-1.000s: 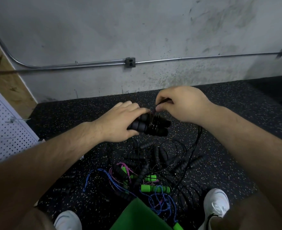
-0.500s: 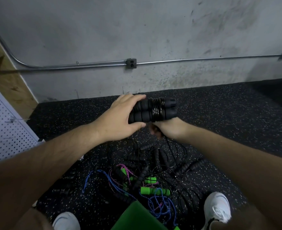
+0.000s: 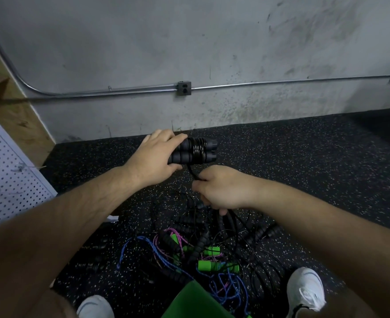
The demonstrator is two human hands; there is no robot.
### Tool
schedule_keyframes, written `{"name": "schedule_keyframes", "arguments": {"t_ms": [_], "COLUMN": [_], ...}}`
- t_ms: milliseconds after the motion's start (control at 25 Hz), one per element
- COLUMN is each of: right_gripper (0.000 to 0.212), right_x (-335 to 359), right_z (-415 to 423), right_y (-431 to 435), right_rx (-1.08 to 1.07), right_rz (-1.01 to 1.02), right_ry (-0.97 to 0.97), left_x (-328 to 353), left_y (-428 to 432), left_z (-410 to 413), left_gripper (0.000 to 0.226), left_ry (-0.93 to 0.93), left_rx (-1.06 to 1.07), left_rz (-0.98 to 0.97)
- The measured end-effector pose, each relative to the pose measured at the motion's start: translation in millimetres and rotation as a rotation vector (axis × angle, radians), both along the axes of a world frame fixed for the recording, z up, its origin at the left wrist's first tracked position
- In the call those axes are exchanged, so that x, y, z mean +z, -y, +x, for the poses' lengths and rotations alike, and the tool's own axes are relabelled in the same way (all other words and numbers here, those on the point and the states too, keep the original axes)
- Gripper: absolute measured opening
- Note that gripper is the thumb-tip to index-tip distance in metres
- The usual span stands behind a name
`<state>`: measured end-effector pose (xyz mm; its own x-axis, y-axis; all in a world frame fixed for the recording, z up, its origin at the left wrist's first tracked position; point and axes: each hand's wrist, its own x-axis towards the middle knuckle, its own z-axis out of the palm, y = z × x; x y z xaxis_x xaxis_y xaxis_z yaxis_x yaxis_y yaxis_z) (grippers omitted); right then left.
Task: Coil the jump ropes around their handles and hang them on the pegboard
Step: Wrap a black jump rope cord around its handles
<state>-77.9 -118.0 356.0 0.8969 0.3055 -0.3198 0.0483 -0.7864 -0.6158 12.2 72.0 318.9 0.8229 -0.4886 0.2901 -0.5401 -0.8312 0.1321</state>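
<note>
My left hand (image 3: 151, 160) grips a pair of black jump rope handles (image 3: 195, 150) held side by side, with several turns of black rope wound round their middle. Below them my right hand (image 3: 221, 191) pinches the loose black rope (image 3: 192, 172) that runs down from the coil. A tangle of other jump ropes (image 3: 196, 246) lies on the floor under my hands: black handles and cords, green handles, blue and pink ropes. The white pegboard (image 3: 8, 180) leans at the left edge.
Black speckled rubber floor (image 3: 292, 157) runs to a grey concrete wall with a metal conduit and outlet box (image 3: 184, 88). A wooden board (image 3: 12, 111) stands behind the pegboard. My white shoes (image 3: 305, 292) and a green object (image 3: 196, 301) sit at the bottom.
My right hand went from above the handles to below them, drawing the rope round, and has since shifted a little right. The handle bundle rose slightly in my left hand.
</note>
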Motion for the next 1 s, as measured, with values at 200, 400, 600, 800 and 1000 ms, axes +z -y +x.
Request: {"name": "schedule_keyframes", "arguments": {"t_ms": [200,400,600,800,1000], "right_gripper": [0.027,0.024,0.015,0.015,0.032], "right_x": [28.6,27.3,3.0,-25.2,-54.1], "right_z": [-3.4,28.3,55.3,37.5,16.7], "right_y": [15.0,47.0,81.1,83.8,36.8], "right_rx": [0.095,0.093,0.034,-0.110,-0.122], "right_rz": [-0.382,-0.417,-0.114,0.535,0.617], "right_ry": [0.503,0.695,0.515,-0.036,-0.160], "left_x": [-6.3,-5.5,7.9,15.0,15.3], "left_y": [4.4,22.9,32.4,31.4,28.3], "left_z": [-6.3,-31.6,-53.2,-65.2,-51.6], "left_gripper": [0.078,0.074,0.073,0.068,0.073], "left_ry": [-0.061,-0.118,-0.220,-0.342,-0.180], "left_rx": [-0.111,-0.290,-0.369,-0.354,-0.180], "left_rz": [0.080,0.044,-0.101,-0.272,-0.347]}}
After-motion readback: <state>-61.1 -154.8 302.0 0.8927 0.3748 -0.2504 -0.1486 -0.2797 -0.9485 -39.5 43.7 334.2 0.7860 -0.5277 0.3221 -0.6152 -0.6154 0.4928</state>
